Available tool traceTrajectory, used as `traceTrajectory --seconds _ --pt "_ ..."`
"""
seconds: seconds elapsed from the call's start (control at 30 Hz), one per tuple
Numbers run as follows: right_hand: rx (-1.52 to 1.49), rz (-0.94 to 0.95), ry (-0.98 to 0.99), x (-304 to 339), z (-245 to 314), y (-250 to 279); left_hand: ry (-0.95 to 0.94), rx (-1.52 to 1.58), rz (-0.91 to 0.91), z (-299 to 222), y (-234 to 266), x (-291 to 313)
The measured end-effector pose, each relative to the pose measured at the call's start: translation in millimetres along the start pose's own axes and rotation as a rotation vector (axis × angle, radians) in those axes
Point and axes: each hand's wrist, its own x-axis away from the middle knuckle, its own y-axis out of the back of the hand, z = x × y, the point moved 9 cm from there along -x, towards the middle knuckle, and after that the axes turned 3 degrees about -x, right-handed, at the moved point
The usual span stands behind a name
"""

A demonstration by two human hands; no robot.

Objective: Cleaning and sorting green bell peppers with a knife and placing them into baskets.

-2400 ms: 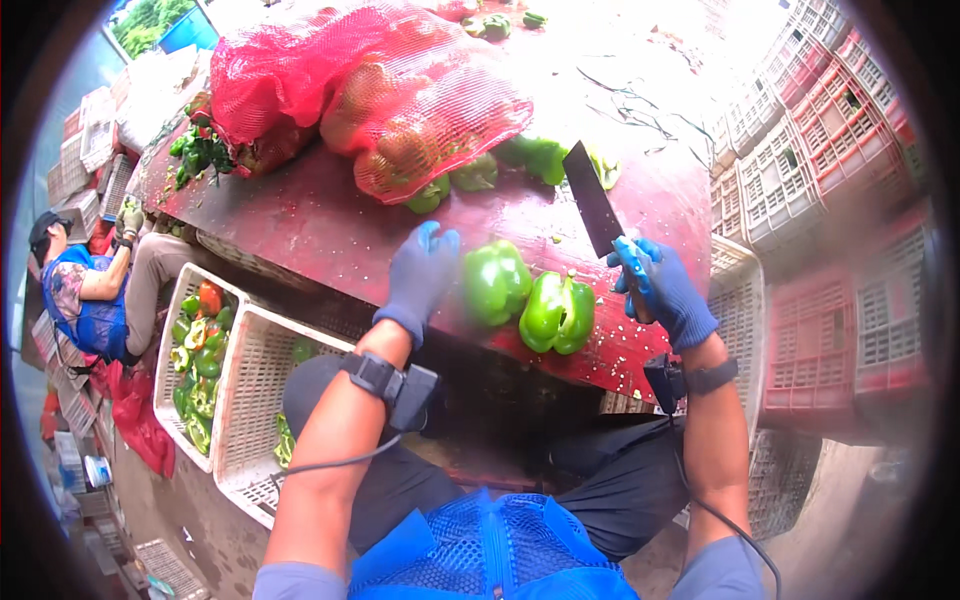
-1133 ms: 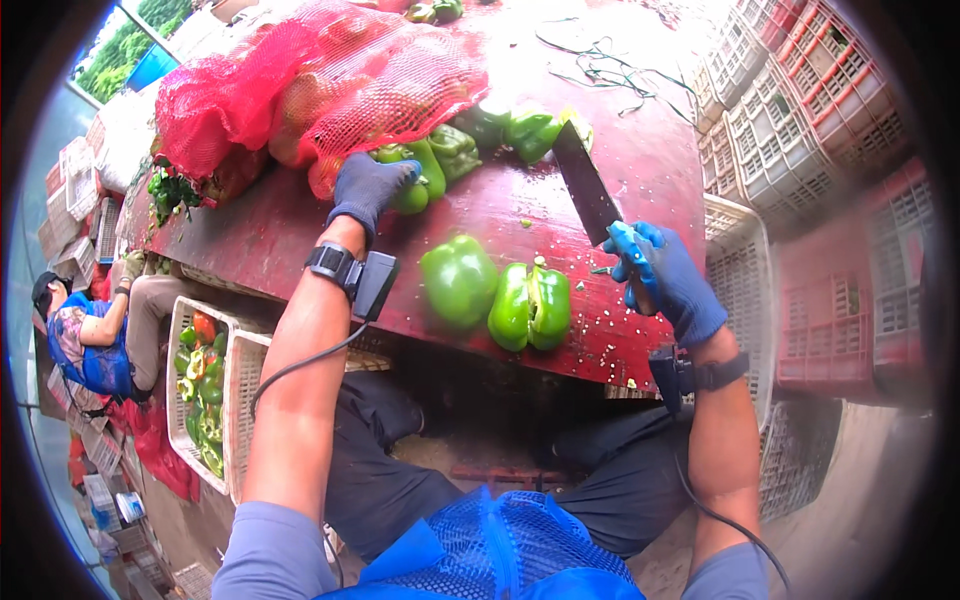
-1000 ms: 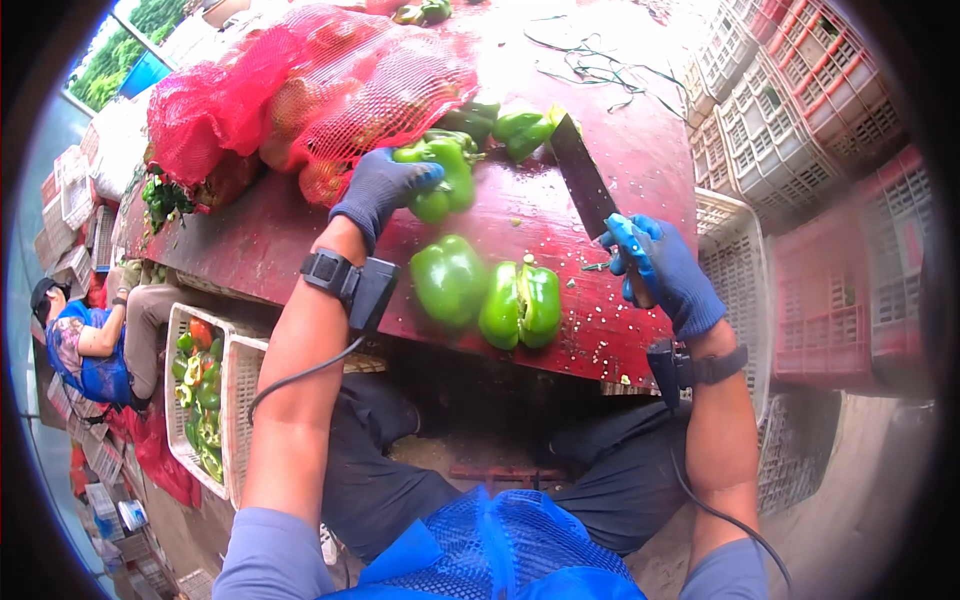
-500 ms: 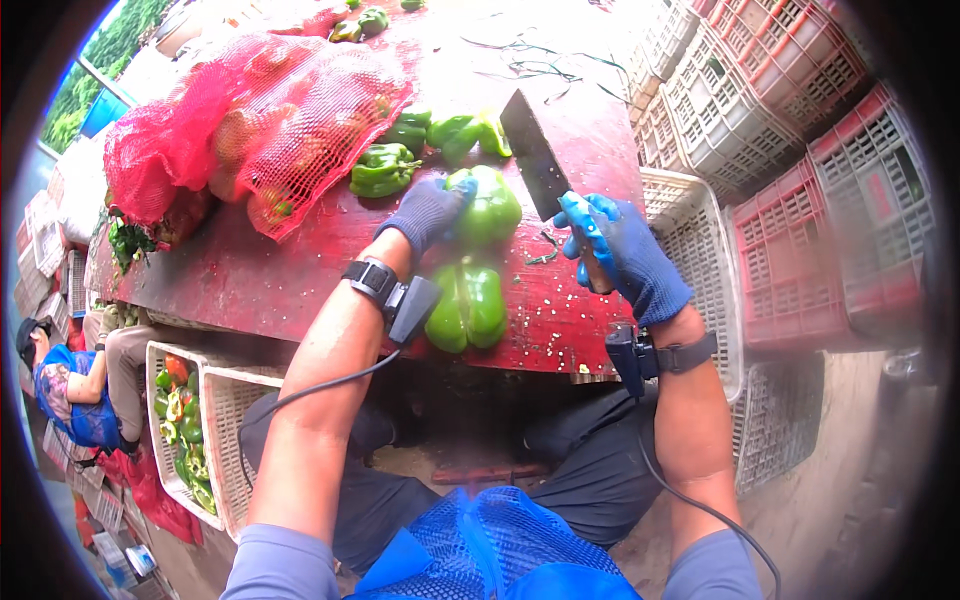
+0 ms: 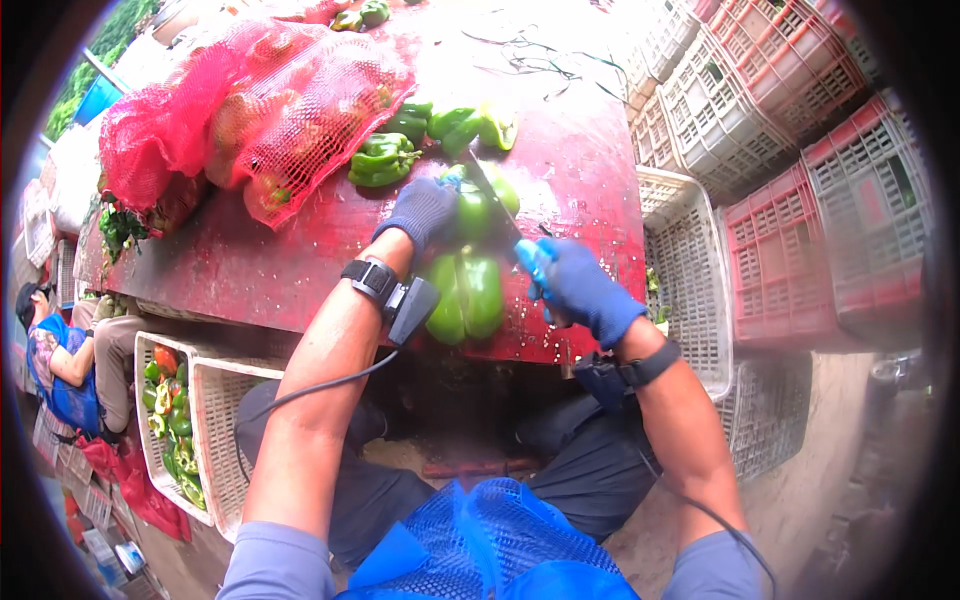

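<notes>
My left hand (image 5: 420,210), in a dark blue glove with light blue fingertips, steadies a green bell pepper (image 5: 478,218) on the red table (image 5: 590,190). In my right hand (image 5: 585,285), gloved alike, is a cleaver; its blade (image 5: 493,190) appears nearly edge-on across that pepper's upper part. Whether it has cut in, I cannot tell. Another green pepper (image 5: 466,300) lies just nearer me, by the table's front edge. Beyond my left hand sit several more green peppers (image 5: 382,160).
A red mesh sack (image 5: 300,125) of produce fills the table's left side. White plastic crates stand at my right (image 5: 690,265) and left, the latter with cut peppers (image 5: 172,420). Stacked crates (image 5: 765,235) line the right. A person in a blue vest (image 5: 72,370) sits far left.
My right hand has swung left and inward, taking the cleaver from upright beside the pepper to over it. My left hand stays on the pepper.
</notes>
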Motion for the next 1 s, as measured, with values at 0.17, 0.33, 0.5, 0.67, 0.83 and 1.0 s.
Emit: traceTrajectory --seconds 0.17,0.33,0.5,0.67,0.83,1.0 --pt "-0.07 0.064 -0.127 3 12 -5 0.067 -0.26 0.367 -8 13 -2" --pt "0.336 0.065 0.448 -1 2 -29 0.132 -0.174 0.369 -10 13 -6" --pt "-0.061 0.138 0.076 22 9 -18 0.377 0.078 0.235 8 11 -1" --pt "-0.342 0.081 -0.284 70 -1 16 0.559 0.386 -0.089 24 24 7" --pt "-0.274 -0.222 -0.205 66 -19 69 0.325 0.299 0.144 -23 61 5" --pt "0.507 -0.442 -0.143 18 -23 85 0.184 0.206 0.049 -44 62 2"
